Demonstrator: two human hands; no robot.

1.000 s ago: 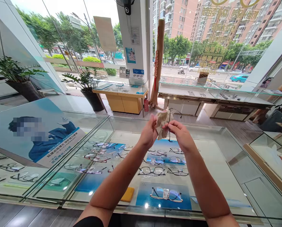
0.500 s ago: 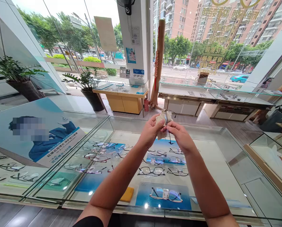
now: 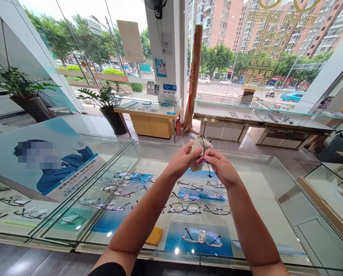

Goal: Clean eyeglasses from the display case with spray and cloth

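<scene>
Both my hands are raised over the far part of the glass showcase. My left hand (image 3: 185, 158) is closed around a beige cloth (image 3: 198, 145), its thumb pressing the cloth against a pair of glasses. My right hand (image 3: 218, 164) pinches the dark frame of those glasses (image 3: 209, 170) from the other side. One thin temple hangs down below the fingers, and another part of the frame shows above the cloth. The lenses are mostly hidden by cloth and fingers. Beneath my hands, rows of glasses (image 3: 184, 208) lie inside the showcase (image 3: 263, 199).
A large advertising board (image 3: 45, 161) stands on the showcase at the left. Potted plants (image 3: 111, 115), a tree-trunk post (image 3: 195, 76) and further display counters (image 3: 151, 124) are by the windows. A yellow item (image 3: 154, 236) lies near the front, beside my left forearm.
The cloth and glasses have shifted slightly between my hands, and the hanging temple sits a little lower and to the right. Both hands keep their hold.
</scene>
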